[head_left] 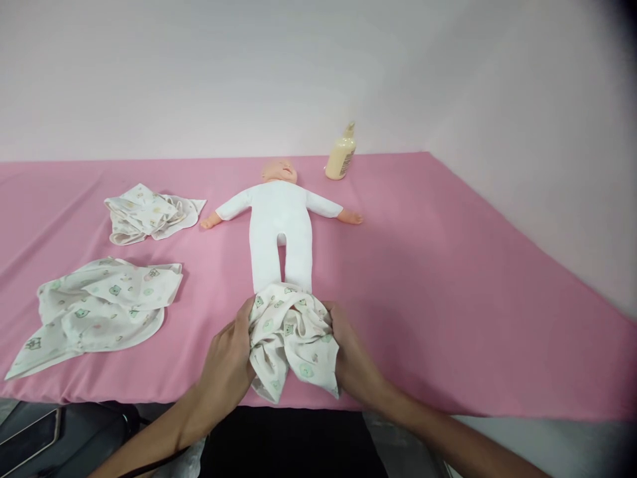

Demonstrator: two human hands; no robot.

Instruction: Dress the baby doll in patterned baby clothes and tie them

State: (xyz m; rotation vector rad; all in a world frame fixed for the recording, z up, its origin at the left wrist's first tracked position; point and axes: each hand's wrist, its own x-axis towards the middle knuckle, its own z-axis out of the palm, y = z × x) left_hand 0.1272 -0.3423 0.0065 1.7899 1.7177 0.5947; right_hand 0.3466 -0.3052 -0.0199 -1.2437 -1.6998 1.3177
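Observation:
A bunched white baby garment [293, 332] printed with small green animals is gathered between my hands near the table's front edge. My left hand [231, 355] grips its left side, and my right hand [351, 352] closes on its right side. Just beyond lies a baby doll [280, 219] on its back, with a white cloth body and arms spread out. The garment covers the lower ends of the doll's legs, so its feet are hidden. Whether the feet are inside the cloth I cannot tell.
On the pink-covered table [448, 299], a printed cloth [99, 305] lies crumpled at left, with another cloth [149, 212] behind it. A cream pump bottle [341, 154] stands by the back wall. Below the table's front left edge is a phone [30, 441] on a dark surface.

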